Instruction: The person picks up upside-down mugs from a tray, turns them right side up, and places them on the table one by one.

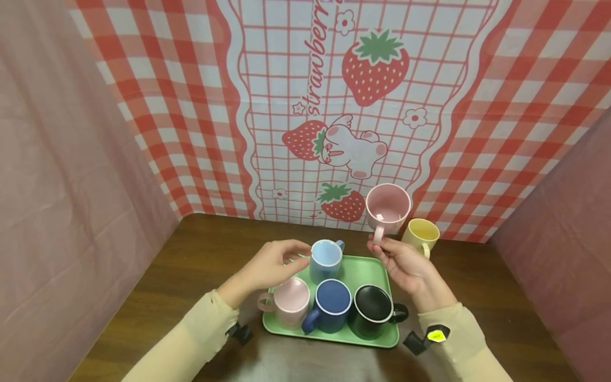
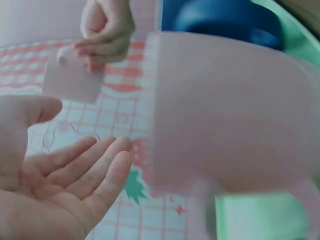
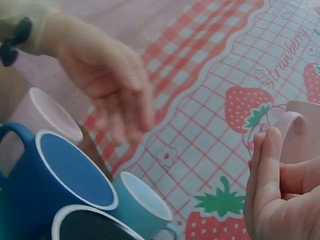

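My right hand (image 1: 406, 265) pinches the handle of a pink mug (image 1: 387, 204) and holds it up above the tray's far right corner. In the right wrist view the fingers close round that mug's handle (image 3: 291, 122). My left hand (image 1: 274, 262) reaches over the tray with its fingers apart, fingertips right beside the light blue mug (image 1: 326, 260). The left wrist view shows the left palm (image 2: 65, 195) bare. Below that hand stands a second, paler pink mug (image 1: 291, 301), its handle pointing left.
A green tray (image 1: 365, 270) carries the light blue, paler pink, dark blue (image 1: 332, 305) and black (image 1: 371, 310) mugs. A yellow mug (image 1: 422, 234) stands on the brown table (image 1: 167, 297) behind the right hand. A strawberry-print cloth (image 1: 305, 79) hangs at the back.
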The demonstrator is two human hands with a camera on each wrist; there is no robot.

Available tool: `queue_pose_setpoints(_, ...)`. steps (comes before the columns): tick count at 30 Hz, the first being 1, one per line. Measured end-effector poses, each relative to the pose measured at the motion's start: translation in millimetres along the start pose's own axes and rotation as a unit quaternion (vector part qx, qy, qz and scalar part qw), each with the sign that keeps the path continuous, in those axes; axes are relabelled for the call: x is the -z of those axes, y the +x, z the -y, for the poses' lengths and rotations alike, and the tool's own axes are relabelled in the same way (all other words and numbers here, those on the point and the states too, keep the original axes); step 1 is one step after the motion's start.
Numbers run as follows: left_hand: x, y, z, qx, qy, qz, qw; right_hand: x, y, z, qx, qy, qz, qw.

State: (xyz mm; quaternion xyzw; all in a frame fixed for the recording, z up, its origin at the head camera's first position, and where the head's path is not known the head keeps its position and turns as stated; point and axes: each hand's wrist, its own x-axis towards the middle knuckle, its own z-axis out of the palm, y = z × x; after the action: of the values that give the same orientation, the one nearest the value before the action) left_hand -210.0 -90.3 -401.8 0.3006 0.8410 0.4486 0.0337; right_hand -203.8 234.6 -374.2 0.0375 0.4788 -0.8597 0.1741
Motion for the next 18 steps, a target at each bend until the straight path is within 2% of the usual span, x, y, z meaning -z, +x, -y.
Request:
queue_pose_setpoints(4, 1.6, 17.2, -19.6, 0.01, -0.032, -0.018, 0.9993, -4.2, 2, -5, -0.005, 0.017, 0.004, 1.0)
queue_pose_setpoints(8, -1.1, 29.4, -36.4, 0.018, -0.063, -0.022, 0.9976, -9.2, 4, -11, -0.003, 0.01, 0.012, 1.0)
queue_pose_setpoints(14, -10.6, 41.1, -54.7, 0.038, -0.146, -0.025, 0.9883, -17.7, 10, -20, -0.001, -0.007, 0.033, 0.999)
queue_pose_setpoints(16, -13.9, 43.7, -58.3, 0.041, -0.153, -0.03, 0.9869, -20.5, 12, -23, -0.006, -0.011, 0.038, 0.999)
queue_pose_setpoints(18, -17.3, 46.4, -60.7, 0.04, -0.14, -0.042, 0.9885, -23.4, 14, -26, -0.012, -0.012, 0.04, 0.999)
